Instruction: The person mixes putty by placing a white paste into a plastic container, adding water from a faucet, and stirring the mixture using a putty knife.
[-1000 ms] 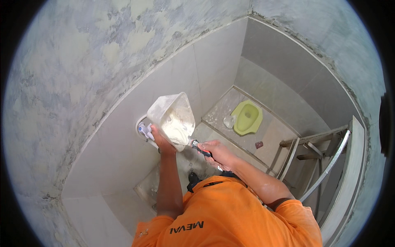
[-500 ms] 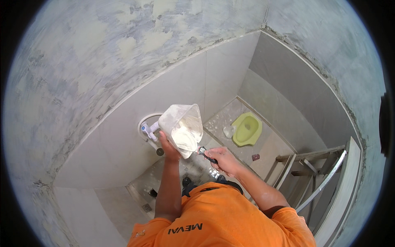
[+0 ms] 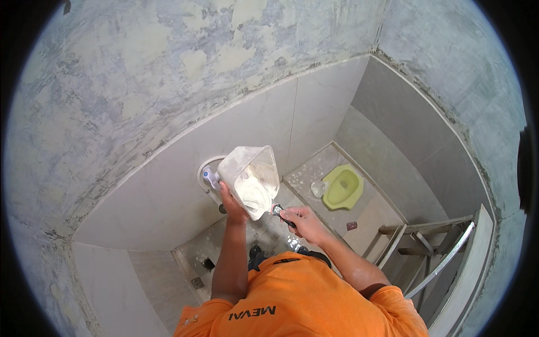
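A translucent whitish tub (image 3: 231, 164) is tipped toward me in front of the tiled wall, with creamy white putty (image 3: 254, 194) coating its inside. My left hand (image 3: 233, 205) grips the tub from its lower left side. Closed around the black handle of what looks like a putty knife (image 3: 284, 217) is my right hand (image 3: 305, 223), just right of the tub's lower rim. The tool's front end meets that rim; its blade is hard to make out.
A white and blue pipe fitting (image 3: 210, 177) juts from the wall behind the tub. At the right, a yellow-green squat toilet (image 3: 343, 190) sits in a raised floor, beside a small whitish object (image 3: 318, 189). A wooden frame (image 3: 425, 227) with a metal strip leans at the lower right.
My view has tilted slightly, so the wall and floor sit lower and to the right. The tub and both hands hold nearly the same pose, the right hand slightly lower.
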Motion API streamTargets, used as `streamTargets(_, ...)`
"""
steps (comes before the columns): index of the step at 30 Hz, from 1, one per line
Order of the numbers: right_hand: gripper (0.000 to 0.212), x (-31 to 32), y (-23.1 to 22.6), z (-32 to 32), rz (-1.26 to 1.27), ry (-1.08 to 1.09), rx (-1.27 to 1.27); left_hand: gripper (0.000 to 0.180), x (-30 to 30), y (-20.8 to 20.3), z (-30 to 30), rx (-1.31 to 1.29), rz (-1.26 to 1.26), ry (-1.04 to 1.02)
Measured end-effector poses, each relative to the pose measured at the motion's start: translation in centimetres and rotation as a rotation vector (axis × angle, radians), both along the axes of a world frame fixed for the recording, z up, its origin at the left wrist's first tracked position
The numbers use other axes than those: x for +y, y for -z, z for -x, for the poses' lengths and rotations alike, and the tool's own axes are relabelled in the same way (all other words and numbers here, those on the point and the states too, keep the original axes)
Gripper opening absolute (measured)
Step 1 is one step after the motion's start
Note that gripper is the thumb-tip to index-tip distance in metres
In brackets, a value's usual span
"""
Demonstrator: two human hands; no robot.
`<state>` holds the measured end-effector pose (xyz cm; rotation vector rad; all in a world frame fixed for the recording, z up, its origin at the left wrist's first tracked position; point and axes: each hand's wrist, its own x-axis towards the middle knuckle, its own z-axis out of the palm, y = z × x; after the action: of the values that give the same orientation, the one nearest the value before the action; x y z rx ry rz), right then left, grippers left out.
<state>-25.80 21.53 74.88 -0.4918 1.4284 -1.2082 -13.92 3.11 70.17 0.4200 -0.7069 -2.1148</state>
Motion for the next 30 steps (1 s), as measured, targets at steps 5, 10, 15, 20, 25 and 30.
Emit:
streamTargets(5, 0.034, -0.7, 0.4, -0.1, 0.071, 0.028, 0.032, 0.076, 0.6, -0.2, 0.4, -0.044, -0.04, 0.017)
streamTargets(10, 0.037, -1.4, -0.5, 0.3, 0.145, 0.061, 0.086, 0.075, 1.6, 1.1, 1.3, -0.117, -0.087, 0.042)
streamTargets(15, 0.037, -2.0, -1.2, 1.0, 0.134, 0.135, 0.032, 0.073, 1.8, 4.0, 2.0, -0.124, -0.153, 0.105)
streamTargets(20, 0.031, -1.1, -3.2, 1.5, 0.139, 0.158, 0.046, 0.073, 1.6, 3.6, 2.2, 0.021, -0.131, 0.04)
streamTargets(25, 0.023, 0.1, -6.3, 0.7, 0.233, 0.299, 0.485, 0.07, 2.0, 3.5, 2.1, 0.151, -0.328, 0.014)
streamTargets(30, 0.028, 0.3, -3.6, 0.4, 0.327, 0.082, 1.5, 0.062, 2.3, 4.1, 2.0, 0.339, -0.303, 0.131)
